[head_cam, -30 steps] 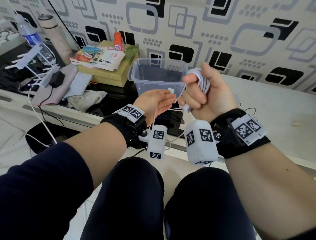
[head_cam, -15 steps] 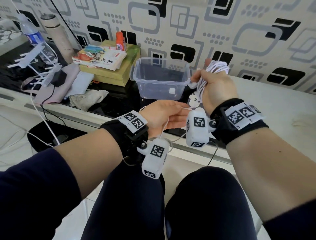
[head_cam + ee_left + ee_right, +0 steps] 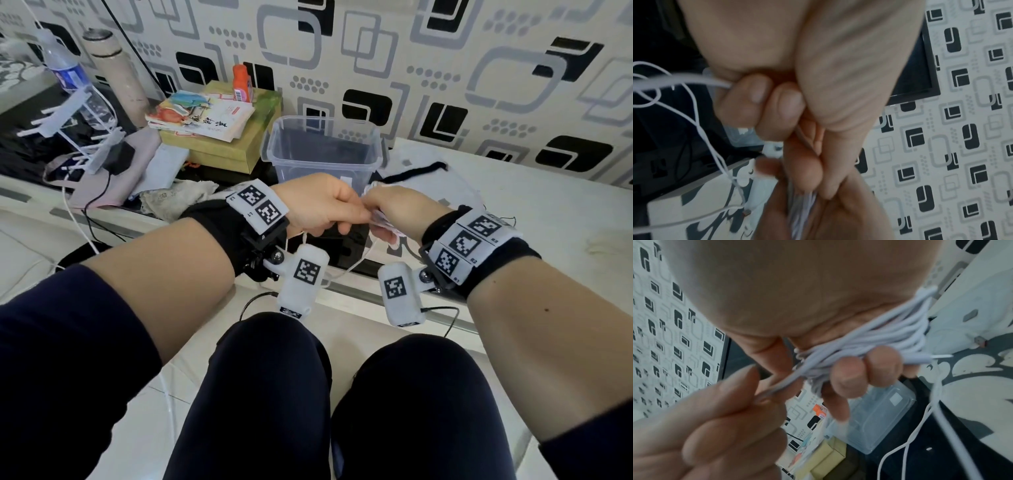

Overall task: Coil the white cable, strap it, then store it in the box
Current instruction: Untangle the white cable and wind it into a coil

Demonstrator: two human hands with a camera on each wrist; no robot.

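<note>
My right hand (image 3: 394, 210) grips the coiled white cable (image 3: 869, 340), with the fingers curled around the bundle of loops. The left hand (image 3: 337, 219) meets it palm down and pinches one strand of the cable (image 3: 777, 386) right at the coil. A loose tail of the cable (image 3: 356, 263) hangs below both hands, and thin strands (image 3: 701, 129) trail off in the left wrist view. The clear plastic box (image 3: 322, 150) stands open just behind the hands on the dark tabletop. No strap can be made out.
Books on a yellow-green carton (image 3: 219, 137) and an orange bottle (image 3: 241, 84) lie left of the box. Further left are a water bottle (image 3: 65, 72), a flask (image 3: 113, 65) and a white rack (image 3: 78, 137). A black cord (image 3: 418, 171) lies on the white surface at right.
The right hand came down from beside the box with the coil and met the left hand. The left hand turned palm down and took hold of a strand.
</note>
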